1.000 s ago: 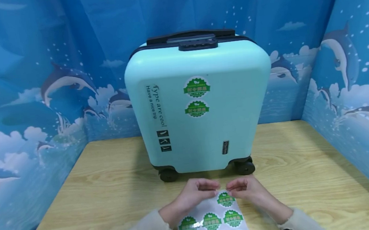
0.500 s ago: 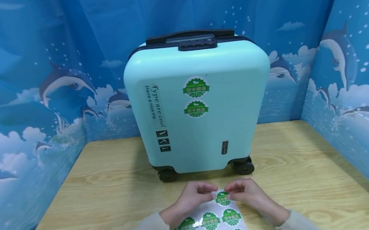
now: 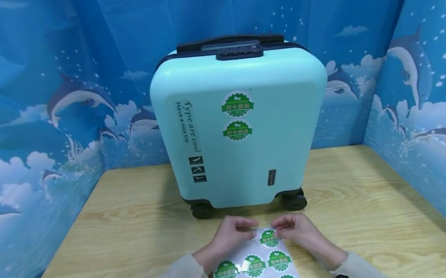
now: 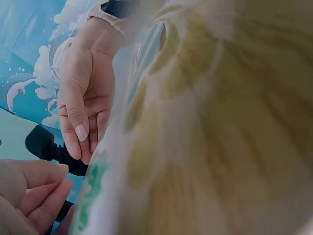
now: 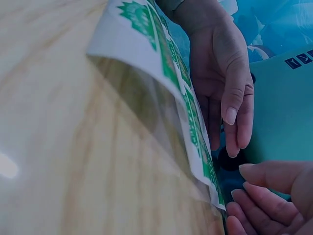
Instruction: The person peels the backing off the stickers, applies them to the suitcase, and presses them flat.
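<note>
A white sheet of round green stickers [image 3: 249, 247] lies on the table in front of a mint-green suitcase [image 3: 282, 129]. Two matching stickers, an upper sticker [image 3: 237, 105] and a lower sticker [image 3: 237, 130], are on the suitcase front. My left hand [image 3: 230, 236] hovers over the sheet's top left corner, thumb and fingers apart. Beside the top right sticker [image 3: 270, 238] is my right hand [image 3: 302, 232], its thumb near the sticker's edge. In the right wrist view, the right thumb and fingers [image 5: 259, 215] show a gap with nothing visible between them. The sheet's near end is cut off.
The suitcase stands upright on black wheels [image 3: 293, 201] at the back of the wooden table [image 3: 127, 229]. Blue dolphin-print curtains [image 3: 67, 73] enclose the back and sides. In the right wrist view one edge of the sheet [image 5: 132, 63] curves up off the wood.
My left hand has drawn slightly left, away from the top right sticker. The right hand stays almost in place beside it. The suitcase and its stickers stand unchanged.
</note>
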A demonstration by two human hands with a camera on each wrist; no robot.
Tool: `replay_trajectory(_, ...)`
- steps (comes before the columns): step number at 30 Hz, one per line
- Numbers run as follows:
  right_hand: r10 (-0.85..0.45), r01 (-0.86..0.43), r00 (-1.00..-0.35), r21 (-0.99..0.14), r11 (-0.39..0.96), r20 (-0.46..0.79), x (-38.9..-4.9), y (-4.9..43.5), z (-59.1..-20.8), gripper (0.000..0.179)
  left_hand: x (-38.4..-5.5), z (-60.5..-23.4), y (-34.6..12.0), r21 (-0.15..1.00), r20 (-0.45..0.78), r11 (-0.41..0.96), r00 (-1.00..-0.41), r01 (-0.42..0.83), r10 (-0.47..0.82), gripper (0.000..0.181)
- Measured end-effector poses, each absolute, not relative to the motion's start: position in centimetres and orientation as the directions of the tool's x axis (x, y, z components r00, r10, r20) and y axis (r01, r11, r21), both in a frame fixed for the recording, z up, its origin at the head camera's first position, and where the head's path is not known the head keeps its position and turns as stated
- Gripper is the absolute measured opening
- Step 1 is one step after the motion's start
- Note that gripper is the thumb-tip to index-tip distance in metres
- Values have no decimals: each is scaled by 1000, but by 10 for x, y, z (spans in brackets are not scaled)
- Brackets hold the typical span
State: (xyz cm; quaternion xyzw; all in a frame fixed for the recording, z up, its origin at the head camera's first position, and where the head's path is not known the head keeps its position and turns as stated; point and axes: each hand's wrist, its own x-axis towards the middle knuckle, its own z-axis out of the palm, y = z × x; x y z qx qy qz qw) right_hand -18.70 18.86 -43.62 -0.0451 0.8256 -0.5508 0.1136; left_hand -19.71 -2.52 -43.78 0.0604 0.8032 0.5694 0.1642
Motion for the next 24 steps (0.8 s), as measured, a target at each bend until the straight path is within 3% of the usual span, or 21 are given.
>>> replay_trajectory(14, -221, -24, -973, -920, 391, -69, -189, 188, -442, 33, -198, -447, -19, 888, -115, 458, -948, 35, 297, 33)
replay_trajectory(24, -236, -104, -972, -872, 478, -14, -189, 186, -449, 33, -196, -444, -16, 857, -88, 508, -948, 84, 304, 37)
